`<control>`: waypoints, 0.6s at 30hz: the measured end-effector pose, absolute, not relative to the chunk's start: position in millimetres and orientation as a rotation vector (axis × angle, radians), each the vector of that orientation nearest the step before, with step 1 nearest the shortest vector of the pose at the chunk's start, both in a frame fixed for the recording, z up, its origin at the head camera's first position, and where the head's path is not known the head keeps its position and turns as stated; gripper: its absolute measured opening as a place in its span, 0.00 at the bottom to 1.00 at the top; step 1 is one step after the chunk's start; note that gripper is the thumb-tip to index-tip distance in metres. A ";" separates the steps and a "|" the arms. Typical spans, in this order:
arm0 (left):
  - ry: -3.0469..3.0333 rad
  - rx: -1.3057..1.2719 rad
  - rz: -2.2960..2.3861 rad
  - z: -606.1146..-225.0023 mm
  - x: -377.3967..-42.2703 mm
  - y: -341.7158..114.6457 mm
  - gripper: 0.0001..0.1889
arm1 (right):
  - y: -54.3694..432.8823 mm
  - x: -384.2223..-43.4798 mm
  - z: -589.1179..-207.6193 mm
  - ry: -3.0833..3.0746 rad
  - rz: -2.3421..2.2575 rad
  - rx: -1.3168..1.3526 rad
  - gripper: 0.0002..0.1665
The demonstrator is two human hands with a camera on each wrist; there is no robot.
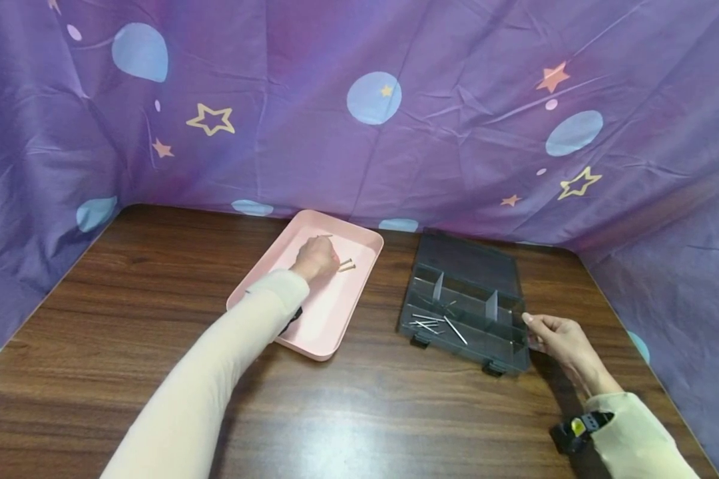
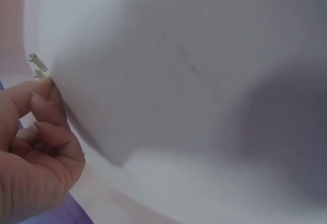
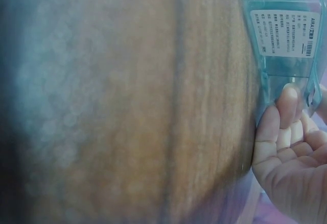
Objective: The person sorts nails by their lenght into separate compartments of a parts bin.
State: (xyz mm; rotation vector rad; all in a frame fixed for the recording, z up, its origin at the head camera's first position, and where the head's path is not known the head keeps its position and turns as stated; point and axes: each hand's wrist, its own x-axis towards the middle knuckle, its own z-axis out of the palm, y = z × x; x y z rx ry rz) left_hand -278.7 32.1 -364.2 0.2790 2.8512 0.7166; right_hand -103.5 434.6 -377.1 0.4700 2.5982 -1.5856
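The work seems part-done: nails (image 1: 455, 330) lie in the box (image 1: 455, 350), its edge pinched by the right hand (image 1: 566, 342); screws (image 1: 348, 268) remain in the tray (image 1: 326, 319) beside the left hand (image 1: 315, 257), its fingers together, grip unclear.

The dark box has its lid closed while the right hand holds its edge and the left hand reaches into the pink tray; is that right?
No: the head view shows the dark box with its lid open, while the right hand holds its edge and the left hand reaches into the pink tray.
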 end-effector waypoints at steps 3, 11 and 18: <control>2.855 0.262 0.724 -364.2 -278.2 33.3 0.06 | 435.1 -103.3 -376.7 2.578 -1.629 0.459 0.13; 2.841 0.255 0.707 -364.9 -279.7 32.0 0.08 | 434.7 -103.3 -376.9 2.563 -1.669 0.441 0.12; 2.839 0.241 0.722 -362.0 -279.4 30.0 0.09 | 437.3 -104.6 -378.9 2.569 -1.637 0.440 0.13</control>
